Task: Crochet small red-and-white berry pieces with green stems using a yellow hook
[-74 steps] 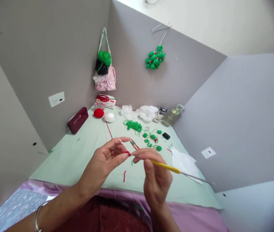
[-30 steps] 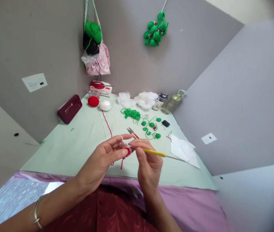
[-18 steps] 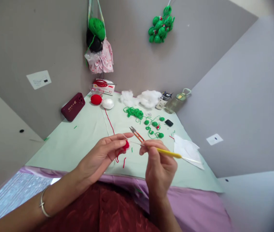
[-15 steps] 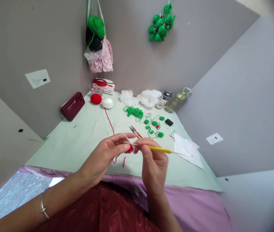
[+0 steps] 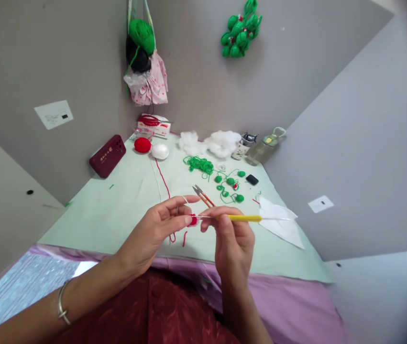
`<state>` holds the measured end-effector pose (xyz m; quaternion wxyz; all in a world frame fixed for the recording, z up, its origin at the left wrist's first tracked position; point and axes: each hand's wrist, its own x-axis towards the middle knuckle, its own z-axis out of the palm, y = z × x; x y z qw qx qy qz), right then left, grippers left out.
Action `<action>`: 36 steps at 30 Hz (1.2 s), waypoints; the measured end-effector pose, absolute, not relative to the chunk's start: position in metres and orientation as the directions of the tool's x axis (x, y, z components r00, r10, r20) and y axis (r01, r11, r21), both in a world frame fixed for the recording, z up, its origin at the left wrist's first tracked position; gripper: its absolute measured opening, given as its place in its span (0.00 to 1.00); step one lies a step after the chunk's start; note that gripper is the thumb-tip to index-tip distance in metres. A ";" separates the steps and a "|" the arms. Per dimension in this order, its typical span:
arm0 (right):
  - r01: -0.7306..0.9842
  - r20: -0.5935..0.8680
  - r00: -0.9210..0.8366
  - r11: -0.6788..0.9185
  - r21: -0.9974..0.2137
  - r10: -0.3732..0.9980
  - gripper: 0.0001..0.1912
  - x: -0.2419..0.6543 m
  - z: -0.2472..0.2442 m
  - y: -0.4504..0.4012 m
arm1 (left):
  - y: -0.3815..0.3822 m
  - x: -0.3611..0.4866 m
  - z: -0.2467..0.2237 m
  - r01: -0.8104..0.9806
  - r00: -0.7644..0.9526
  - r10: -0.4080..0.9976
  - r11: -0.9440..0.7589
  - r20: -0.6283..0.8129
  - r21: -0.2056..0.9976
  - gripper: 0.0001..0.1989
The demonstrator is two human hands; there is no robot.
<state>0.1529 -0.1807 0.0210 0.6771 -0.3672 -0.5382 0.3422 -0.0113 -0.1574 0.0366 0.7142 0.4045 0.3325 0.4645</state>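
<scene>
Between thumb and fingers, my left hand (image 5: pixel 163 224) pinches a small red and white crochet piece (image 5: pixel 193 220). White yarn loops over its raised index finger. My right hand (image 5: pixel 234 239) grips a crochet hook (image 5: pixel 244 218) by its yellow handle, the thin metal end pointing left at the piece. Whether the tip sits inside a stitch is too small to tell. Just beyond my fingers lie orange-handled thread snips (image 5: pixel 203 195). Red yarn (image 5: pixel 163 177) runs from the red ball (image 5: pixel 142 145) toward my left hand; beside it stands a white yarn ball (image 5: pixel 159 151). A short red yarn scrap (image 5: pixel 184 238) lies near me.
Green yarn (image 5: pixel 199 164) and small green crocheted balls (image 5: pixel 230 181) lie mid-table. White stuffing (image 5: pixel 222 143), a pen cup (image 5: pixel 242 147) and a bottle (image 5: pixel 263 149) line the back. A maroon phone-like case (image 5: pixel 107 156) leans left; white paper (image 5: pixel 280 222) lies right.
My right hand has shifted slightly right, drawing the hook back from the piece and levelling it. The left hand stays nearly in place, its index finger a little lower.
</scene>
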 end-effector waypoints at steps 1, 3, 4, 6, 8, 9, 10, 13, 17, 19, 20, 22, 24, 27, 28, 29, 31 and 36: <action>0.018 0.520 0.181 0.525 -0.851 0.835 0.11 0.153 0.022 -0.183 | -0.158 -0.011 0.036 -0.385 0.332 0.940 0.218 -0.086 0.897 0.16; 0.221 0.635 0.134 0.602 -0.768 0.761 0.12 0.154 0.021 -0.186 | -0.160 -0.010 0.034 -0.352 0.284 0.958 0.146 -0.044 0.924 0.16; 0.316 0.698 0.087 0.644 -0.696 0.711 0.13 0.153 0.020 -0.187 | -0.161 -0.009 0.033 -0.332 0.252 0.968 0.102 -0.016 0.938 0.16; 0.475 0.806 -0.028 0.717 -0.510 0.591 0.15 0.151 0.015 -0.188 | -0.163 -0.007 0.032 -0.307 0.191 0.981 0.032 0.029 0.951 0.17; 0.609 0.871 -0.111 0.725 -0.320 0.478 0.17 0.147 0.008 -0.187 | -0.165 -0.004 0.031 -0.345 0.180 0.984 0.050 0.014 0.937 0.20; 0.658 0.893 -0.129 0.711 -0.248 0.432 0.17 0.145 0.005 -0.186 | -0.164 -0.004 0.031 -0.386 0.210 0.977 0.111 -0.030 0.916 0.22; 0.684 0.907 -0.131 0.698 -0.210 0.401 0.18 0.144 0.003 -0.185 | -0.164 -0.003 0.030 -0.431 0.263 0.961 0.200 -0.090 0.880 0.23; 0.588 0.874 0.008 0.705 -0.397 0.486 0.15 0.145 0.003 -0.182 | -0.157 -0.006 0.030 -0.522 0.409 0.886 0.425 -0.221 0.740 0.23; 0.212 0.642 0.213 0.606 -0.767 0.737 0.12 0.150 0.014 -0.179 | -0.151 -0.013 0.031 -0.539 0.397 0.901 0.384 -0.176 0.750 0.20; 0.171 0.613 0.182 0.589 -0.790 0.769 0.11 0.149 0.018 -0.177 | -0.152 -0.013 0.032 -0.519 0.391 0.909 0.345 -0.143 0.782 0.19; 0.187 0.616 0.163 0.588 -0.787 0.771 0.11 0.148 0.019 -0.177 | -0.154 -0.011 0.032 -0.512 0.383 0.915 0.326 -0.128 0.795 0.19; 0.256 0.645 0.145 0.601 -0.757 0.751 0.11 0.144 0.018 -0.177 | -0.157 -0.008 0.031 -0.507 0.355 0.929 0.286 -0.106 0.813 0.19; 0.359 0.717 0.127 0.642 -0.677 0.685 0.14 0.141 0.015 -0.177 | -0.158 -0.005 0.029 -0.511 0.332 0.938 0.266 -0.098 0.817 0.21; 0.503 0.830 0.053 0.703 -0.502 0.555 0.17 0.142 0.010 -0.178 | -0.157 -0.003 0.027 -0.525 0.384 0.912 0.343 -0.142 0.779 0.21; 0.513 0.832 0.061 0.698 -0.500 0.552 0.16 0.144 0.009 -0.178 | -0.155 -0.004 0.026 -0.533 0.405 0.900 0.377 -0.162 0.757 0.20; 0.492 0.811 0.101 0.680 -0.544 0.576 0.15 0.146 0.010 -0.178 | -0.154 -0.005 0.026 -0.543 0.418 0.891 0.402 -0.177 0.737 0.18; 0.350 0.708 0.209 0.625 -0.698 0.674 0.11 0.151 0.012 -0.177 | -0.151 -0.007 0.027 -0.569 0.409 0.894 0.408 -0.186 0.714 0.15; 0.101 0.530 0.190 0.520 -0.848 0.827 0.09 0.152 0.019 -0.174 | -0.151 -0.007 0.030 -0.516 0.349 0.930 0.297 -0.120 0.804 0.16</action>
